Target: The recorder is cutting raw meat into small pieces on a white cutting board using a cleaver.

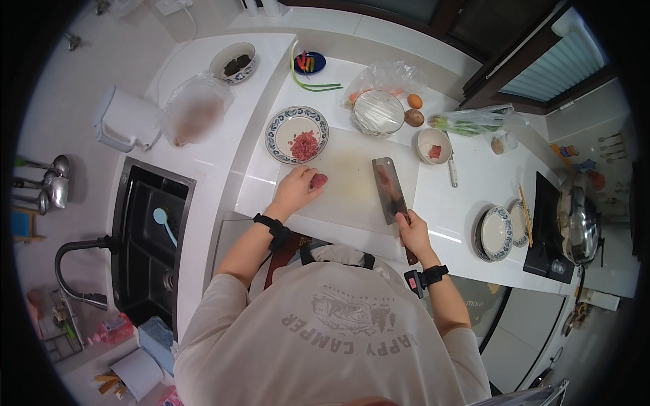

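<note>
My left hand (297,189) holds a small piece of raw red meat (318,181) at the left part of a pale cutting board (350,198). In my right hand (415,232) is the wooden handle of a cleaver (390,189), whose broad blade is over the board's right side. Just beyond my left hand, a blue-patterned plate (275,134) bears diced raw meat (304,146). Beyond the board's right corner, a small bowl (425,144) contains a bit of meat (434,151). Beside that bowl lies a knife with a white handle (453,172).
Behind the board stand a film-covered bowl (378,112), an egg (415,101) and bagged green vegetables (469,122). A dish of peppers (316,63) is near the back wall. Stacked plates (496,233) stand right, by the cooktop (541,254). The black sink (147,264) is left.
</note>
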`<action>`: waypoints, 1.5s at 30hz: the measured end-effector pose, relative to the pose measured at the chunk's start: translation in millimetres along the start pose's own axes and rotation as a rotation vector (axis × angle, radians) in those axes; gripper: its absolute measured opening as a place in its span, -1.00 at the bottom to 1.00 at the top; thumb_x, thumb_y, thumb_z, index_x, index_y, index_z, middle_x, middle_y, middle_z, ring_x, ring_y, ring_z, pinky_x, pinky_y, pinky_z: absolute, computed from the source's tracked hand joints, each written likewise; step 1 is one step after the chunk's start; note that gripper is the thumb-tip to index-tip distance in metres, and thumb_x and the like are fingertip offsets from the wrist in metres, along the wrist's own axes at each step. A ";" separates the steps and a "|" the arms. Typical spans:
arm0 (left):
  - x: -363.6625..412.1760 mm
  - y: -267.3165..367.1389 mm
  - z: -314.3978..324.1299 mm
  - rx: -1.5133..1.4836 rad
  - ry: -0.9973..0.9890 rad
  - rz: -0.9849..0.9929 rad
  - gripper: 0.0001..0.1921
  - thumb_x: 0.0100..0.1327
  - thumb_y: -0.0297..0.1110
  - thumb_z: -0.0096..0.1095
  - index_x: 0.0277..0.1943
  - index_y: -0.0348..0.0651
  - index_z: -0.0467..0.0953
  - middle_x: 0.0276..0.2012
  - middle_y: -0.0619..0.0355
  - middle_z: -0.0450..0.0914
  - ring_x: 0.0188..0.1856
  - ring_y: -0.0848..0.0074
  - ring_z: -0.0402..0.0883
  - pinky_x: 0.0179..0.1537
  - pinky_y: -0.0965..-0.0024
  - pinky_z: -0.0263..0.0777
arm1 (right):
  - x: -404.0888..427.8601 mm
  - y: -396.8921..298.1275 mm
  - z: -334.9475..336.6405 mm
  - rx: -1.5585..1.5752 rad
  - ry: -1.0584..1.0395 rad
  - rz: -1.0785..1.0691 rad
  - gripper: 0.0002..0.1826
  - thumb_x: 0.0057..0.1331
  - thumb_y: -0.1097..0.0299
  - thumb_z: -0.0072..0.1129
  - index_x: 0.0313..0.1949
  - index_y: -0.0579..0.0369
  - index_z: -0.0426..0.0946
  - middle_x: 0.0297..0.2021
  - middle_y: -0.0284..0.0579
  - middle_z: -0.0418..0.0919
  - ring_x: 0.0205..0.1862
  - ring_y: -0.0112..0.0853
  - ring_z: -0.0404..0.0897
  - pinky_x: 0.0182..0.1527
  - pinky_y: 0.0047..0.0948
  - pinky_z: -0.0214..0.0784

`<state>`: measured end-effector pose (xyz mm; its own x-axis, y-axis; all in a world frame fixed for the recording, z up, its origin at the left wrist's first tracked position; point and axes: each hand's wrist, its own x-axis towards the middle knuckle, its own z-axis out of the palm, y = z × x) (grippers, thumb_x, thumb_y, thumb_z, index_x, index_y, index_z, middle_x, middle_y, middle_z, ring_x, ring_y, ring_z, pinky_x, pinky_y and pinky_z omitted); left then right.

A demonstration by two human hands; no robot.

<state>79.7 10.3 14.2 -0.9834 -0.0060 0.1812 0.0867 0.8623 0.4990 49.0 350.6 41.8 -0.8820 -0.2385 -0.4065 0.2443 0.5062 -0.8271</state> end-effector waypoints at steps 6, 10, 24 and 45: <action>-1.1 2.6 29.2 -0.068 0.091 -0.077 -0.54 -0.01 -0.35 0.36 -0.01 -0.31 0.51 -0.14 -0.09 0.50 -0.13 0.13 0.55 -0.08 0.24 0.47 | -1.9 -3.4 10.2 0.049 -0.042 0.064 -0.73 0.39 0.21 0.07 -0.34 0.18 0.42 -0.71 -0.29 0.37 -0.74 -0.55 0.35 -0.68 -0.48 0.22; 9.5 20.2 44.2 -0.152 0.063 -0.198 -0.57 -0.02 -0.39 0.34 -0.05 -0.34 0.52 -0.22 -0.08 0.50 -0.16 0.14 0.54 -0.09 0.25 0.47 | -1.4 2.2 13.9 0.047 -0.059 0.064 -0.69 0.39 0.18 0.07 -0.39 0.17 0.39 -0.73 -0.28 0.36 -0.74 -0.53 0.36 -0.68 -0.47 0.23; 22.4 84.8 86.1 -0.695 -0.110 -0.419 -0.74 0.03 -0.51 0.35 -0.16 -0.33 0.62 -0.39 0.07 0.68 -0.37 0.55 0.63 -0.24 0.49 0.51 | -11.2 0.6 14.0 -0.484 0.191 -0.322 -0.77 0.33 0.27 0.06 -0.40 0.17 0.40 -0.62 0.15 0.52 -0.53 0.10 0.53 -0.46 0.00 0.38; 32.4 73.8 76.8 0.035 -0.068 0.531 -0.77 0.17 -0.44 0.14 -0.11 -0.25 0.56 -0.06 0.11 0.55 0.02 0.32 0.52 0.07 0.34 0.45 | -18.2 -22.2 27.7 -0.903 0.228 -0.380 -0.86 0.30 0.36 0.05 -0.38 0.11 0.37 -0.58 -0.05 0.49 -0.59 -0.11 0.56 -0.57 -0.22 0.46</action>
<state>42.0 112.7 -8.2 -0.8136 0.4676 0.3456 0.5712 0.7539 0.3247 70.8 320.7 56.8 -0.9172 -0.3981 -0.0146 -0.3829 0.8910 -0.2442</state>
